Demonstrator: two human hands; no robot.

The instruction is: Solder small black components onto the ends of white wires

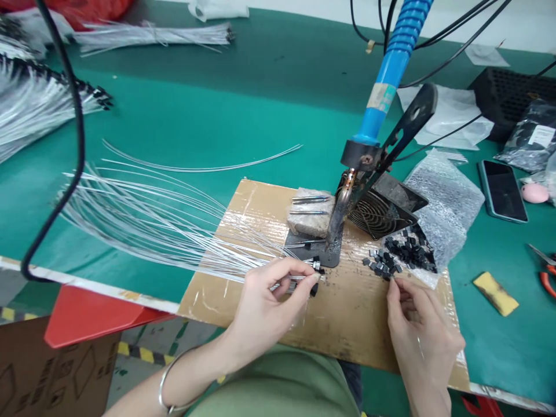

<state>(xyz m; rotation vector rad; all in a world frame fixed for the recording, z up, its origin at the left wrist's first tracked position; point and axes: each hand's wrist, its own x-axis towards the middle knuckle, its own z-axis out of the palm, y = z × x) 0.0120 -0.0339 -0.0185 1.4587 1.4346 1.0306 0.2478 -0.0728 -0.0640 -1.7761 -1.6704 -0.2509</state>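
My left hand (273, 298) pinches a bundle of thin white wires (174, 234) close to its right end, where small black connectors (319, 266) sit on the wire tips. The loose lengths fan out to the left over the cardboard and the green mat. At the near edge of a pile of small black connectors (382, 263), the thumb and forefinger of my right hand (419, 324) are closed together, touching a piece there. Its other fingers are curled under. A blue-handled soldering iron (384, 81) is clamped above, its tip pointing down just beyond my left fingertips.
Under the work lies a cardboard sheet (347, 324). Behind stand a small fan (377, 214) and a block with metal tips (308, 213). Bubble wrap (447, 202), a phone (504, 191), a yellow sponge (496, 293) and orange-handled pliers (548, 272) lie right. A black cable (78, 127) hangs left.
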